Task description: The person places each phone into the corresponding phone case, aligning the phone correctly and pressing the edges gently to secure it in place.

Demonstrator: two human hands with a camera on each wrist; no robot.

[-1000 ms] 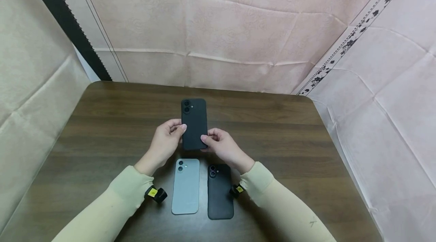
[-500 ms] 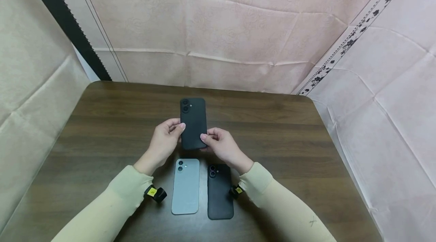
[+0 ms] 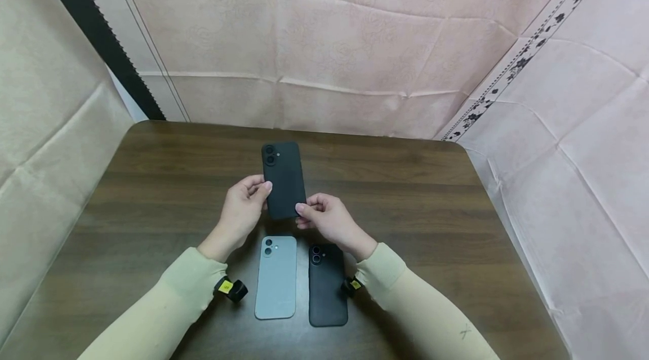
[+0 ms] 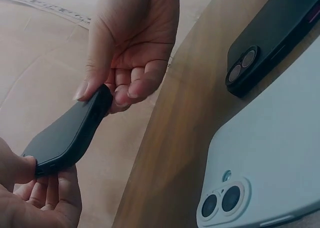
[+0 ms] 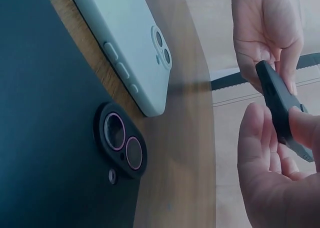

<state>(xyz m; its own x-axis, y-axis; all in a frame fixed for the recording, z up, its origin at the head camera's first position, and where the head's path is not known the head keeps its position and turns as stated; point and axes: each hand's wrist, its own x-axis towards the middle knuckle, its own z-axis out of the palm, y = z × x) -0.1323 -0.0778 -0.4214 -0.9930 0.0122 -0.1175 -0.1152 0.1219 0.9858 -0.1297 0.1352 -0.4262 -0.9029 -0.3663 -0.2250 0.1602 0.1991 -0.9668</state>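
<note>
A black phone [image 3: 284,181] is held up over the table's far middle, its twin-lens back facing the head camera and its top tilted slightly left. My left hand [image 3: 240,209] pinches its left edge, thumb on the back. At the lower right corner my right hand [image 3: 332,219] pinches it between thumb and fingers. The left wrist view shows the phone [image 4: 70,130] edge-on between both hands; its front is hidden. Below the hands, a pale blue phone [image 3: 276,278] and a second black phone [image 3: 328,292] lie side by side, lenses up.
The brown wooden table [image 3: 431,225] has rounded far corners. Pale cloth [image 3: 355,50] hangs behind it and at both sides. Each wrist carries a small black camera on a strap, such as the left wrist camera [image 3: 236,290].
The held black phone has shifted a little left and up, and its top leans slightly further left. Both hands moved slightly with it. The two lying phones have stayed put.
</note>
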